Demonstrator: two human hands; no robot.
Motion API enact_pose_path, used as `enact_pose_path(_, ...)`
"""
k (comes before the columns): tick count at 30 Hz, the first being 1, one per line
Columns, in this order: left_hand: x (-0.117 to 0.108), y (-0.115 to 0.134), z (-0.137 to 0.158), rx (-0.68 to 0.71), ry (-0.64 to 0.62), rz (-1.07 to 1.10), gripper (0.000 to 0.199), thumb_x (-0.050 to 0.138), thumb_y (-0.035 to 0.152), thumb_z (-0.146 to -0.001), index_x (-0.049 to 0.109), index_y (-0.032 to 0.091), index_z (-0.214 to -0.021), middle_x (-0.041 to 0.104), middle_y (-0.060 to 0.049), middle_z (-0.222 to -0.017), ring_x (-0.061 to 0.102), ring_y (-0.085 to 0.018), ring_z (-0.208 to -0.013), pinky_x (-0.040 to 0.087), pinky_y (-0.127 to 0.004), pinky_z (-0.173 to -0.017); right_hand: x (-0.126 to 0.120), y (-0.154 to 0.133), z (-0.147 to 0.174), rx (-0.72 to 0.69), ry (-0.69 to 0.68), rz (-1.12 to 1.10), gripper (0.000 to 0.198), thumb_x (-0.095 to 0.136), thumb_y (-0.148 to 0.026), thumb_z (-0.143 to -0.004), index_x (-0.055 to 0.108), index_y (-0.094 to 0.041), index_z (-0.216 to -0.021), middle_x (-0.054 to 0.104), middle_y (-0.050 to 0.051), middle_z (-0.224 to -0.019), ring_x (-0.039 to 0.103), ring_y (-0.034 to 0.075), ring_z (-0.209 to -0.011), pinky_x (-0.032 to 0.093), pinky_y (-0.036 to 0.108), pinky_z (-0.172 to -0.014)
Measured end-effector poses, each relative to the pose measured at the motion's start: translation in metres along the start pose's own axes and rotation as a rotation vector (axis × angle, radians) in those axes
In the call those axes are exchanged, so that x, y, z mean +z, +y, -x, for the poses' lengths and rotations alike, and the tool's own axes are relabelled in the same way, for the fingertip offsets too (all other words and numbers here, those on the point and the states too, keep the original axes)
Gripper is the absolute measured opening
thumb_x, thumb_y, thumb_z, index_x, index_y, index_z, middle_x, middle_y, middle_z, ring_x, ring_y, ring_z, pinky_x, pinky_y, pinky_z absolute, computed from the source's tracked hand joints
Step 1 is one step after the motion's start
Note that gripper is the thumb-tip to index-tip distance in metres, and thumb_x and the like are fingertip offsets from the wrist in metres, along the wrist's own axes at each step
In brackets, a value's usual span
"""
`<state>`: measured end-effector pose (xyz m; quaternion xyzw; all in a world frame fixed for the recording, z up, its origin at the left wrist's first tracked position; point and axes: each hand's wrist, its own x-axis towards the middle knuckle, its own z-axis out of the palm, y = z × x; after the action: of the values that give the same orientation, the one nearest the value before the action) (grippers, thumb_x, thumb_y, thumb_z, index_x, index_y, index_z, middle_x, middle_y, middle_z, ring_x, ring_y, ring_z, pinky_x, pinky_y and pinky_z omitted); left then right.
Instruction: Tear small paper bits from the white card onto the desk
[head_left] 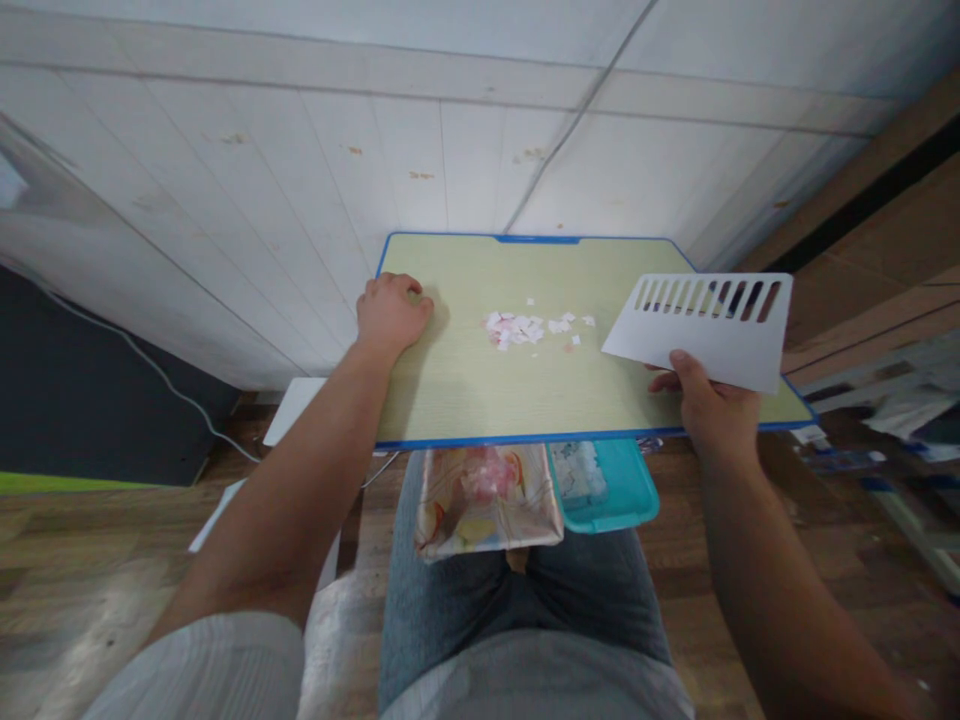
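Note:
My left hand (394, 312) rests at the left edge of the small table, its fingers loosely curled and nothing visible in them. Between thumb and forefinger the tabletop colour shows through. In my right hand (716, 405) is a flat white slotted plate (697, 345), gripped by its lower edge with the thumb on top. A row of long slots runs along its far side. It is tilted above the right part of the tabletop (465, 400). Small white and pinkish paper-like pieces (517, 330) lie in a loose heap mid-table, several scattered to its right.
Below the table's blue front edge, a flower-patterned container (487, 500) sits by my lap, beside a turquoise tray (626, 490) with whitish material inside. A white panelled wall (360, 170) stands behind. Brown boxes (892, 220) are at right, and a cable (172, 390) hangs at left.

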<state>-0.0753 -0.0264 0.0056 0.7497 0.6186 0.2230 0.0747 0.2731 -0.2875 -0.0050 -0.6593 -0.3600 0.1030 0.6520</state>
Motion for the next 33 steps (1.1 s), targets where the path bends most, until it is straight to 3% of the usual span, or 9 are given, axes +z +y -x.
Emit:
enact_pose_path(7, -0.002, 0.002, 0.001, -0.011, -0.003, 0.003, 0.035, 0.067, 0.035, -0.103, 0.087, 0.024, -0.130, 0.077, -0.018, -0.156, 0.064, -0.044, -0.152, 0.052, -0.060, -0.132, 0.005, -0.007, 0.007, 0.021, -0.200, 0.037, 0.032, 0.090, -0.055, -0.089, 0.077, -0.027, -0.083, 0.085, 0.006, -0.076, 0.073, 0.023, -0.056, 0.064, 0.038, -0.059)
enact_pose_path(12, -0.006, 0.004, 0.003, -0.016, -0.014, -0.009, 0.036, 0.067, 0.034, -0.105, 0.087, 0.023, -0.133, 0.077, -0.018, -0.158, 0.063, -0.043, -0.155, 0.052, -0.058, -0.134, 0.022, -0.009, -0.001, 0.018, -0.141, -0.054, 0.044, 0.096, -0.064, -0.085, 0.078, -0.025, -0.096, 0.086, 0.007, -0.082, 0.072, 0.023, -0.056, 0.062, 0.037, -0.054)
enact_pose_path(17, -0.004, 0.002, 0.002, -0.009, -0.009, 0.003, 0.035, 0.068, 0.033, -0.104, 0.087, 0.023, -0.131, 0.077, -0.018, -0.157, 0.064, -0.044, -0.153, 0.052, -0.058, -0.133, 0.032, 0.001, -0.009, -0.008, -0.155, 0.007, 0.050, 0.092, -0.071, -0.090, 0.078, -0.024, -0.090, 0.087, 0.008, -0.084, 0.072, 0.021, -0.058, 0.062, 0.037, -0.058)
enact_pose_path(33, -0.002, -0.001, 0.000, 0.002, -0.004, 0.011, 0.036, 0.066, 0.035, -0.103, 0.087, 0.024, -0.130, 0.078, -0.019, -0.154, 0.064, -0.044, -0.150, 0.052, -0.059, -0.132, 0.012, -0.010, 0.008, 0.008, -0.140, -0.039, 0.032, 0.091, -0.053, -0.086, 0.075, -0.025, -0.084, 0.083, 0.007, -0.077, 0.073, 0.024, -0.055, 0.060, 0.038, -0.052)
